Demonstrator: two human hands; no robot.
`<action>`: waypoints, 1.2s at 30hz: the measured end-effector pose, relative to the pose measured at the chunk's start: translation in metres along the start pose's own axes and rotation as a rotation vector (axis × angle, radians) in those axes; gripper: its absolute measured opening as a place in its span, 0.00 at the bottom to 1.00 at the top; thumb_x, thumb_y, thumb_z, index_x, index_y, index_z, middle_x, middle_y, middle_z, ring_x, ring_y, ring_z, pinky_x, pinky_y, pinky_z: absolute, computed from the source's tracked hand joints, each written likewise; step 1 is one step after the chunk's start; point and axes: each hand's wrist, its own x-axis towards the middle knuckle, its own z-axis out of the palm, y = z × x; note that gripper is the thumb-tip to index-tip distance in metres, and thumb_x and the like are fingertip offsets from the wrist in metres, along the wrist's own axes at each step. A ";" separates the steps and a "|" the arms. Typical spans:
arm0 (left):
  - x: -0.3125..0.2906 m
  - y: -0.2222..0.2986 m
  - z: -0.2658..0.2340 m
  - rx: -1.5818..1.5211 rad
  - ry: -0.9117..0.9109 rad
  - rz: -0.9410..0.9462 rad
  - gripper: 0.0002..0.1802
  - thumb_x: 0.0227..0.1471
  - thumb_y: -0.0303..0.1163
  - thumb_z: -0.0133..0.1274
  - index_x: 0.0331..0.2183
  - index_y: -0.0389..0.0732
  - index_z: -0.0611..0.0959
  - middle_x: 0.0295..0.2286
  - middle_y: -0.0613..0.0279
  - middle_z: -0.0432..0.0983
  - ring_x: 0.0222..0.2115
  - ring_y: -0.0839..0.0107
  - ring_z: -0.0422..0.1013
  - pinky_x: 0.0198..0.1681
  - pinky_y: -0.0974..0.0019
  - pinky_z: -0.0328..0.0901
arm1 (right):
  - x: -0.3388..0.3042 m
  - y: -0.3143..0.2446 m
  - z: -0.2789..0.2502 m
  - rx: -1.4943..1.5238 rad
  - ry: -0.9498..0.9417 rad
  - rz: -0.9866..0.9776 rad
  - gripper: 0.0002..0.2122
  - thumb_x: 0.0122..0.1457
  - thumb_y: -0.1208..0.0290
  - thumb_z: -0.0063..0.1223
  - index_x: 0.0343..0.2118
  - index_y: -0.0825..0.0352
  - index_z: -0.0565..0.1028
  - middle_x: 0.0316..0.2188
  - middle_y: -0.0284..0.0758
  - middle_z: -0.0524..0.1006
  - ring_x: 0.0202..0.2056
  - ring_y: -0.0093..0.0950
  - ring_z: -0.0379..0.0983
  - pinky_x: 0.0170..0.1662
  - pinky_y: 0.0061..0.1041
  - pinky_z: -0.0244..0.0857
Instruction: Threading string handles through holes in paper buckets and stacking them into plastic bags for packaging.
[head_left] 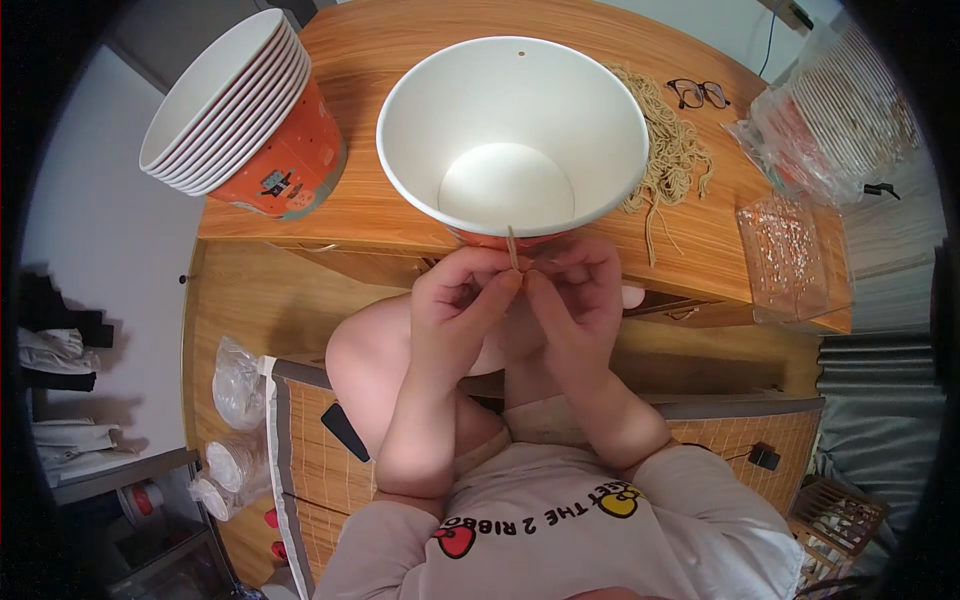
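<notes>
A large white paper bucket (510, 110) with an orange outside stands on the table in front of me, its wide mouth tilted toward me. A small hole shows near its far rim. At its near side, a thin tan cord (512, 245) sticks up over the rim. My left hand (455, 310) and my right hand (580, 305) meet just below it, thumbs and fingertips pinched together on the cord. The cord's lower end is hidden by my fingers. A loose pile of tan cords (670, 150) lies right of the bucket.
A nested stack of orange-and-white paper buckets (255, 130) stands at the left of the wooden table (350, 60). Eyeglasses (699, 94), a clear box of small beads (790, 255) and a plastic-wrapped stack of lids (840, 120) are at the right. Bagged white items (235, 465) sit on the floor.
</notes>
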 end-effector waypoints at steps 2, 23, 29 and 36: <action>-0.001 -0.002 0.000 -0.036 0.014 -0.041 0.08 0.55 0.19 0.52 0.39 0.35 0.81 0.29 0.70 0.78 0.27 0.87 0.69 0.27 0.82 0.61 | -0.001 0.001 -0.007 -0.097 -0.023 -0.082 0.16 0.55 0.87 0.52 0.44 0.68 0.62 0.41 0.37 0.72 0.44 0.23 0.71 0.47 0.22 0.68; 0.000 -0.003 -0.002 -0.136 0.035 -0.214 0.06 0.56 0.24 0.53 0.37 0.37 0.81 0.24 0.71 0.75 0.18 0.86 0.65 0.18 0.82 0.56 | 0.002 0.001 -0.002 0.026 -0.062 -0.013 0.17 0.56 0.88 0.50 0.45 0.67 0.60 0.41 0.39 0.73 0.44 0.25 0.72 0.49 0.26 0.69; 0.002 -0.014 -0.010 -0.071 -0.025 -0.143 0.06 0.57 0.22 0.51 0.38 0.38 0.81 0.24 0.72 0.76 0.19 0.88 0.64 0.19 0.82 0.57 | -0.001 0.010 -0.006 0.127 -0.072 -0.009 0.17 0.57 0.88 0.48 0.45 0.66 0.60 0.42 0.37 0.71 0.45 0.24 0.71 0.49 0.24 0.68; 0.000 -0.005 0.001 0.041 -0.027 0.039 0.08 0.57 0.20 0.50 0.39 0.35 0.80 0.28 0.69 0.77 0.26 0.88 0.67 0.27 0.83 0.61 | 0.000 0.013 -0.006 0.012 -0.053 -0.082 0.17 0.58 0.85 0.51 0.45 0.63 0.59 0.41 0.36 0.72 0.42 0.24 0.71 0.46 0.23 0.67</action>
